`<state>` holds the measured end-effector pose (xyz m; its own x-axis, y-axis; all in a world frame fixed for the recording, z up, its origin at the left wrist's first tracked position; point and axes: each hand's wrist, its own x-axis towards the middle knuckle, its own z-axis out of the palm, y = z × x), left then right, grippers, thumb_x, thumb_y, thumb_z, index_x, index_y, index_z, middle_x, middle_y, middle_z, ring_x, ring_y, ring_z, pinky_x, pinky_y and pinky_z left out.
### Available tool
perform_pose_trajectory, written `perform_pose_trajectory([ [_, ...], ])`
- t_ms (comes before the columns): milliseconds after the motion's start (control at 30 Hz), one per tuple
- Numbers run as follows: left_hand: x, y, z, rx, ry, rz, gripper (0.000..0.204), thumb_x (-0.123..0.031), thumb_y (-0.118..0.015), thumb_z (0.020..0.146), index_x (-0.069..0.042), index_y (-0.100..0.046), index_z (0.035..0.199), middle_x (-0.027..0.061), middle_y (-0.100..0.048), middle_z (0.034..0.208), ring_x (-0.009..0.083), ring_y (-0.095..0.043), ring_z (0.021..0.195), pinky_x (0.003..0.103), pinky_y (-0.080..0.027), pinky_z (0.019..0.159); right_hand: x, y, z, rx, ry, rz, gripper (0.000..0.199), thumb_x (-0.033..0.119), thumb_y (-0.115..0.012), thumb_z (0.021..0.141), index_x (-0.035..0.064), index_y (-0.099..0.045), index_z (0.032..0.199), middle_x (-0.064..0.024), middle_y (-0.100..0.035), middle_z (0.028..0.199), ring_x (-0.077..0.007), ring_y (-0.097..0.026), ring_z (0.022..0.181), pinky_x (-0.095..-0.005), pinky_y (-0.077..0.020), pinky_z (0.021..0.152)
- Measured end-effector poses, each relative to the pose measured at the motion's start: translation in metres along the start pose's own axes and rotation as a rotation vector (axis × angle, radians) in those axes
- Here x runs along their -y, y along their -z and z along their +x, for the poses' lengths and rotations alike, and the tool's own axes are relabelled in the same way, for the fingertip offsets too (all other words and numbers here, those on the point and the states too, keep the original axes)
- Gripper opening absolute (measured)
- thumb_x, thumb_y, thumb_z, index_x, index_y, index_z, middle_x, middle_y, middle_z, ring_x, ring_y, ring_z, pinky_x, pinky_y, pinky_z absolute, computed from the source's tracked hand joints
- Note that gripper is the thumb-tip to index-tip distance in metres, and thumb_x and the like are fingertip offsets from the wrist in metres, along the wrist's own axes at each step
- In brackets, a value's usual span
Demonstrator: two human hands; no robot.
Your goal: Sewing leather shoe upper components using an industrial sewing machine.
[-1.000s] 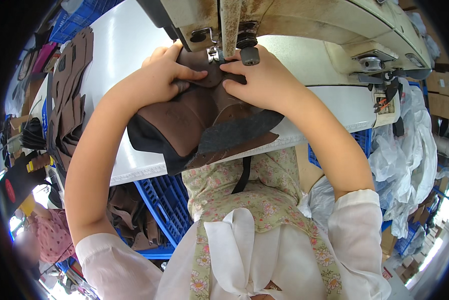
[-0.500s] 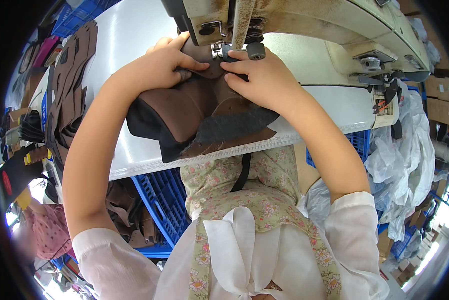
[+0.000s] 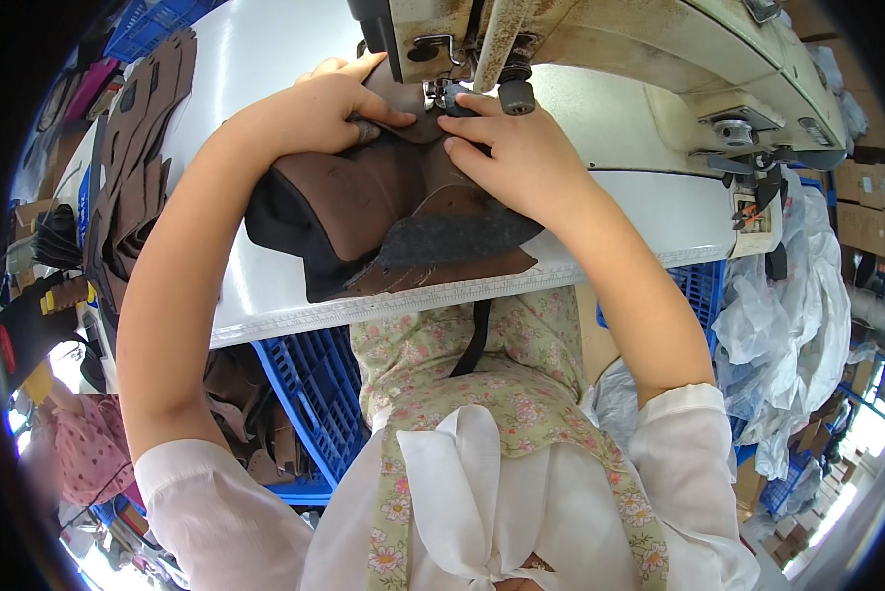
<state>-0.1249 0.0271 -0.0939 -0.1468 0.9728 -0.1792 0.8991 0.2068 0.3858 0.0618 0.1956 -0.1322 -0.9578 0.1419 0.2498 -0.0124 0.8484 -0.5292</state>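
Left hand (image 3: pixel 329 103) lies flat on the brown leather shoe upper with dark fabric lining (image 3: pixel 383 212), fingers extended and pressed down, fingertips pointing toward the needle area of the cream industrial sewing machine (image 3: pixel 600 49). Compared with one second ago, both hands sit closer to the machine head and further toward the far edge of the white table (image 3: pixel 265 295); the workpiece has travelled with them, so less of it overhangs the near edge. Judgement: the seam is being fed steadily under the presser foot (image 3: pixel 447 97), and the stitch line is advancing, not starting.

Right hand (image 3: pixel 516 153) mirrors the left: palm down, fingers together, index and thumb tips pressing the leather just beside the presser foot. Neither hand pinches anything; both hold the piece flat by pressure.

Workpiece position: middle of the table, its top edge under the machine head, its dark lined flap reaching the near edge.

Surroundings, left to right: a stack of brown cut leather pieces (image 3: pixel 132 167) along the left edge of the table; a blue plastic crate (image 3: pixel 299 394) below the near edge, with more brown pieces beside it; crumpled clear plastic bags (image 3: pixel 787 315) off the right side.

Obstruction: fingertips are very near the needle; the machine head hides the needle point itself, so stitch contact cannot be confirmed.
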Motion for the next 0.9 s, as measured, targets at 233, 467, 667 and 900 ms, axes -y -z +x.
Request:
perform_pose_trajectory([
  [233,-0.001,0.0,-0.001,-0.018,-0.012,-0.004,0.042,-0.001,-0.066,0.077,-0.017,-0.07,0.116,0.0173,-0.054,0.118,0.0333,-0.049,0.111,0.037,-0.039,0.098,0.002,0.003,-0.001,0.076,-0.001,-0.122,0.03,0.031,-0.058,0.088,0.014,-0.071,0.109,-0.0122,-0.061,0.127,-0.0328,-0.068,0.089,-0.0382,-0.0524,0.086],
  [467,0.011,0.005,0.009,0.104,-0.008,-0.116,0.043,0.003,-0.063,0.079,-0.012,-0.068,0.118,0.0164,-0.066,0.11,0.0302,-0.062,0.101,0.036,-0.047,0.091,0.002,-0.002,-0.001,0.052,-0.001,-0.091,0.029,0.029,-0.058,0.089,0.0129,-0.071,0.109,-0.0131,-0.061,0.126,-0.0339,-0.067,0.091,-0.0389,-0.0522,0.087],
  [667,0.011,0.004,0.013,0.118,0.044,-0.108,0.04,0.004,-0.062,0.079,-0.009,-0.069,0.117,0.0143,-0.069,0.109,0.0257,-0.065,0.1,0.033,-0.049,0.091,-0.001,-0.007,-0.003,-0.077,0.08,-0.043,0.025,0.024,-0.059,0.087,0.0085,-0.072,0.101,-0.012,-0.069,0.105,-0.0318,-0.065,0.091,-0.0409,-0.0508,0.086],
  [900,0.006,0.023,0.012,0.158,0.054,-0.158,0.037,0.0,-0.066,0.078,-0.007,-0.07,0.113,0.0137,-0.07,0.108,0.0243,-0.066,0.099,0.032,-0.05,0.089,0.002,-0.007,-0.006,-0.123,0.128,0.005,0.023,0.023,-0.06,0.084,0.0074,-0.074,0.094,-0.0052,-0.072,0.093,-0.0275,-0.064,0.087,-0.0413,-0.052,0.076],
])
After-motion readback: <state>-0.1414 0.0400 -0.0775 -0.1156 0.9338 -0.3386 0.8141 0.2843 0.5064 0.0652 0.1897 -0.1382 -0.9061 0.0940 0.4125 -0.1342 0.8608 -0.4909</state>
